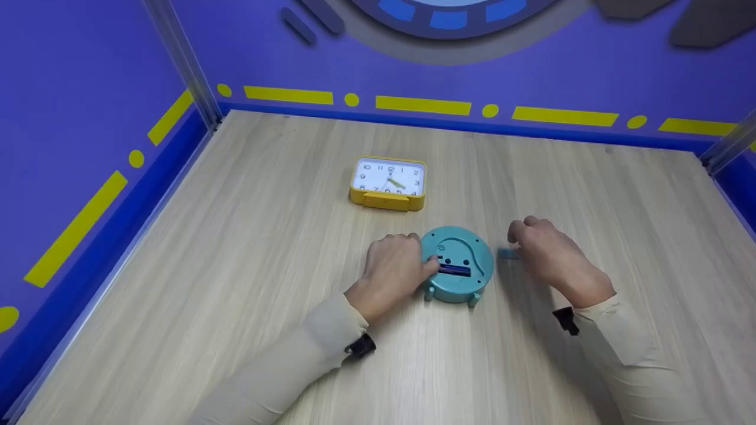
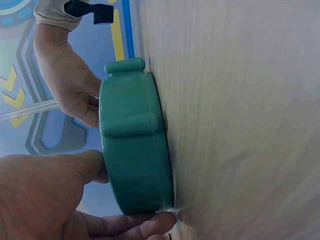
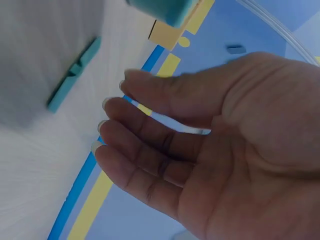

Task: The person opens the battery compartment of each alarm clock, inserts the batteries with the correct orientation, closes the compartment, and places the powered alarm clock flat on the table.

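A round teal alarm clock (image 1: 460, 248) lies on its face with its back up. The battery slot (image 1: 455, 270) in its back is uncovered and shows dark blue inside. My left hand (image 1: 393, 268) grips the clock's left side, thumb on the back and fingers along the side wall, as the left wrist view shows. To the clock's right, a small teal battery cover (image 1: 506, 253) lies on the table. My right hand (image 1: 549, 254) hovers beside that cover (image 3: 74, 76), fingers loosely bent with nothing between them.
Behind the teal clock, a yellow rectangular alarm clock (image 1: 388, 180) lies face up. Both stand on a light wooden table (image 1: 283, 195). Blue panels (image 1: 413, 71) with yellow marks wall in the back and sides, with metal posts (image 1: 186, 62) at the corners.
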`<state>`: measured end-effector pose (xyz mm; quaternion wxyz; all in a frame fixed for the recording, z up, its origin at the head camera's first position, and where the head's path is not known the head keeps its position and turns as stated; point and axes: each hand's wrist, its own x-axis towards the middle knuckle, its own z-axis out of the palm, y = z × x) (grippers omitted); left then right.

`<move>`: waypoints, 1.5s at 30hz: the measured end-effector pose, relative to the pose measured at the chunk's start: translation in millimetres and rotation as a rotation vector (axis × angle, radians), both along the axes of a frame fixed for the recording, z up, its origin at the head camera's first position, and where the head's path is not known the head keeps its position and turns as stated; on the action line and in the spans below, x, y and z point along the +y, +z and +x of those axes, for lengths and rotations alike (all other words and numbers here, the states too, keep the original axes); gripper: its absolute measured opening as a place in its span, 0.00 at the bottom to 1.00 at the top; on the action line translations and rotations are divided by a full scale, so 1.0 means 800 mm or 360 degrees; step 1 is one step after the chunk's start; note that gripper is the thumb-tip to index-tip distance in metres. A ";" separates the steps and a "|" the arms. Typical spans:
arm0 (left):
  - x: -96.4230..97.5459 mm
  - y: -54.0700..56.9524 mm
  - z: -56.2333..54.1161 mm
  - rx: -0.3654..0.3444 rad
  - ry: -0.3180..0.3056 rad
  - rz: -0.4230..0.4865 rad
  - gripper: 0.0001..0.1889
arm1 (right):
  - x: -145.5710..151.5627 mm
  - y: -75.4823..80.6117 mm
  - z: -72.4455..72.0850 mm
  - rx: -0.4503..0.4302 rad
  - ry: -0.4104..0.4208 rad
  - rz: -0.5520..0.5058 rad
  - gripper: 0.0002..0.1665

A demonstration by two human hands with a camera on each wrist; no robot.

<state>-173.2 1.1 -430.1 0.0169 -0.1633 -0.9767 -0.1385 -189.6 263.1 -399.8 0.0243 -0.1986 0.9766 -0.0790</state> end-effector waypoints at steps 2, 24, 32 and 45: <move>0.000 0.000 0.000 0.0004 -0.0002 -0.0003 0.21 | 0.001 -0.003 -0.002 -0.0017 0.0026 0.0031 0.12; 0.000 0.000 0.000 -0.0008 0.0016 0.0014 0.22 | 0.011 -0.018 -0.013 -0.0093 0.0054 0.0043 0.08; 0.000 0.002 0.000 -0.0036 0.0017 0.0023 0.22 | 0.011 -0.019 -0.013 -0.0082 0.0032 0.0056 0.05; -0.001 0.001 -0.001 -0.0039 0.0008 0.0035 0.22 | 0.007 -0.020 -0.015 -0.0045 0.0020 0.0013 0.04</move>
